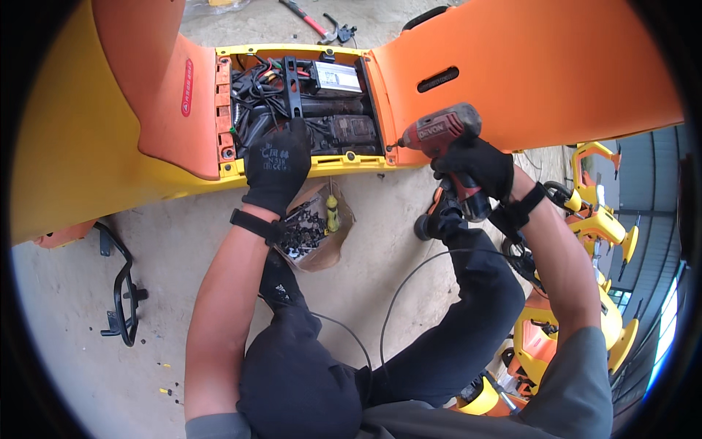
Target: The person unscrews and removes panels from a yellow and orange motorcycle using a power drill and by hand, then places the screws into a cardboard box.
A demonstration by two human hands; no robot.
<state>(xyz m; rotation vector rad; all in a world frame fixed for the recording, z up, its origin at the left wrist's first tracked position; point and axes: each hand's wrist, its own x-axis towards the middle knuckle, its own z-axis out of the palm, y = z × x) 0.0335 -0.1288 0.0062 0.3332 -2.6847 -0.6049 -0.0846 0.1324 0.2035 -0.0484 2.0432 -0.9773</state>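
My right hand, in a black glove, is closed round the handle of a red and black cordless driver. Its bit points left, at the right rim of an open compartment in a yellow and orange vehicle body. Whether the bit touches a screw I cannot tell. My left hand, gloved too, reaches over the compartment's near rim. Its fingers are bent at the near end of a black perforated bracket that crosses the compartment; some fingertips are hidden. Black cables and a silver box lie inside.
Below the compartment, a cardboard box holds many small dark fasteners and a yellow-handled screwdriver. A hammer lies beyond the body. At left is a bent black tube frame. Yellow and orange vehicles stand at right.
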